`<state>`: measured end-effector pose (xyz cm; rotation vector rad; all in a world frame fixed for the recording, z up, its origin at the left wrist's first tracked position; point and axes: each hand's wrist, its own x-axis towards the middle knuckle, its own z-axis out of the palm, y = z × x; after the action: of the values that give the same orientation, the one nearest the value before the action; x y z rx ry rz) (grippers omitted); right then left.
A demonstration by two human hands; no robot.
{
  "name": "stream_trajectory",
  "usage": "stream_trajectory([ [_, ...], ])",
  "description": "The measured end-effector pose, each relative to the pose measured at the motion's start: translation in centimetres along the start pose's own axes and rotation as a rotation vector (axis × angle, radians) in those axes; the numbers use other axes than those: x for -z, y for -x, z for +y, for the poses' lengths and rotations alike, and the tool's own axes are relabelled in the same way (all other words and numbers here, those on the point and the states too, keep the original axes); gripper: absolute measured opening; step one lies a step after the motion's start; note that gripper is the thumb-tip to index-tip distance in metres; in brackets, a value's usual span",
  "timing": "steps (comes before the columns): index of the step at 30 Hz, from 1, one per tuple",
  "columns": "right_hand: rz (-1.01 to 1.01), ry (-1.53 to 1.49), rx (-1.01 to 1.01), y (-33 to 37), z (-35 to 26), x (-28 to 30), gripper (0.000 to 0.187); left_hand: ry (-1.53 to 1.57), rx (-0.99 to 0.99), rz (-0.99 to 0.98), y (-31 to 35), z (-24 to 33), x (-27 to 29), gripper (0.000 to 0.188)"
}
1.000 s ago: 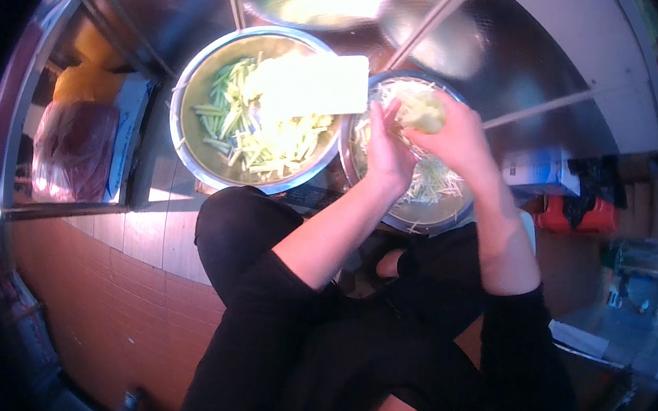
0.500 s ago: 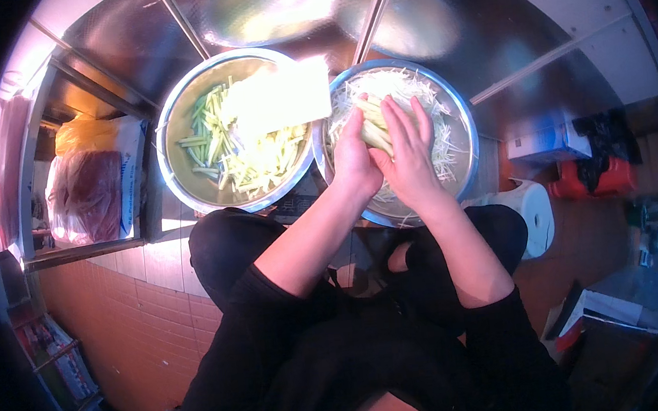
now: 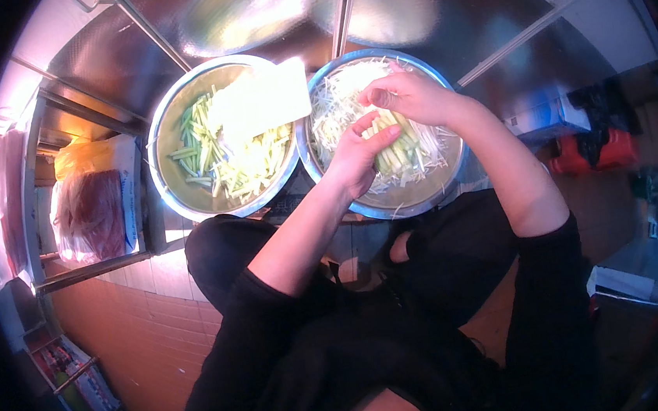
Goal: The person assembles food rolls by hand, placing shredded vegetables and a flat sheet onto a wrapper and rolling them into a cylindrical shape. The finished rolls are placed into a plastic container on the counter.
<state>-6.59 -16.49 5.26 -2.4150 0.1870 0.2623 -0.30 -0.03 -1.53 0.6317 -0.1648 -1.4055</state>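
Note:
Two metal bowls stand side by side before me. In the right bowl [image 3: 460, 164], thin white shreds [image 3: 329, 100] fill much of the inside, and a bunch of pale green vegetable sticks [image 3: 403, 152] lies on them. My left hand [image 3: 355, 160] is at the left of these sticks, thumb and fingers apart. Above the sticks hovers my right hand [image 3: 406, 97], its fingers loosely curved and parted, holding nothing that I can see. More green sticks [image 3: 211, 149] lie in the left bowl [image 3: 160, 173]. An overexposed white slab-like shape [image 3: 261, 98] covers part of that bowl.
A dark shiny panel [image 3: 374, 6] rises behind the bowls. At left, a shelf holds a reddish plastic-wrapped bundle [image 3: 91, 211] and a yellow bag [image 3: 86, 156]. A blue-white box [image 3: 548, 116] and a red container [image 3: 606, 151] stand at right. My bent knees are close to the bowls.
Both hands have parted from the green sticks they held between them, and the sticks now lie in the right bowl. My right hand has turned, with its forearm swung out rightward.

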Motion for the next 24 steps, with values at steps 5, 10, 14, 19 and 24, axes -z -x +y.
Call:
stream_trajectory([
  [5, 0.195, 0.144, 0.176, 2.4, -1.3, -1.9, 0.078, 0.141, -0.09, 0.059, -0.3, 0.1, 1.0, 0.038],
  [10, 0.454, 0.315, 0.189, 3.5, -3.7, -4.0, 0.114, 0.194, -0.153, 0.035, -0.4, -0.2, 0.8, 0.039],
  [14, 0.91, 0.378, 0.184, 6.0, -3.9, -6.5, 0.101, 0.166, -0.177, 0.113, -0.1, 0.4, 0.7, 0.045],
  [19, 0.975, 0.043, -0.131, 7.1, -4.9, -12.6, 0.082, 0.198, -0.206, 0.112, -0.1, 0.3, 0.1, 0.049],
  [24, 0.934, -0.537, -0.185, 7.0, -5.5, -13.3, 0.048, 0.242, -0.24, 0.065, -0.2, -0.7, 0.9, 0.057],
])
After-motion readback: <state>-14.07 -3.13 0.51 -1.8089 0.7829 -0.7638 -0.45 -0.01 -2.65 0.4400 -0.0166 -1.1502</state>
